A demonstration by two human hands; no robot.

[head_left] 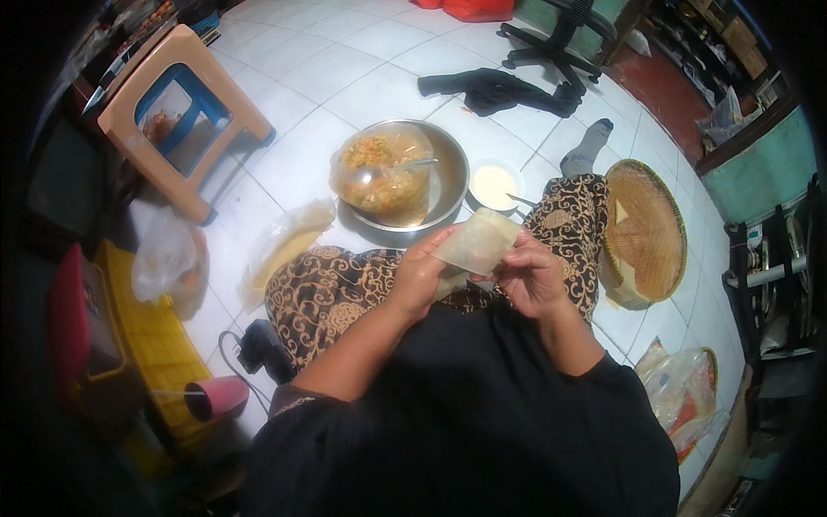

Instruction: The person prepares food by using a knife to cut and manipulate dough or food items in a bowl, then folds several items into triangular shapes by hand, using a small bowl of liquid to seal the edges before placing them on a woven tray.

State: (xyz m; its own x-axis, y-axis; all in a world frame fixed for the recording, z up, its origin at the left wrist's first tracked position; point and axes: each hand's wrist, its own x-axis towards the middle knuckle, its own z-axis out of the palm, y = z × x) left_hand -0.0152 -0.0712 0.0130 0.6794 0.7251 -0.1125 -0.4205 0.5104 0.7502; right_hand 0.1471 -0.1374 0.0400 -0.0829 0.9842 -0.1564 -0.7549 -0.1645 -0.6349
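Above my lap, my left hand [420,271] and my right hand [533,271] hold a thin, pale pastry wrapper [479,243] between them by its sides. Just beyond them on the floor stands a metal basin [450,181]. In it sits a clear plastic bag of orange-yellow shredded filling [381,181], with a spoon handle [420,161] lying across its top. Right of the basin is a white bowl of creamy pale liquid [494,184], a dark utensil handle leaning out of it. A plastic bag with a stack of yellowish wrappers [291,242] lies by my left knee.
At my right, a round woven bamboo tray [652,220] holds a few pale folded pieces. An orange-tan plastic stool [187,123] stands at the far left, near a knotted plastic bag [171,262] and a pink cup [219,396]. Black cloth [497,90] lies on the tiles before an office chair base [555,52].
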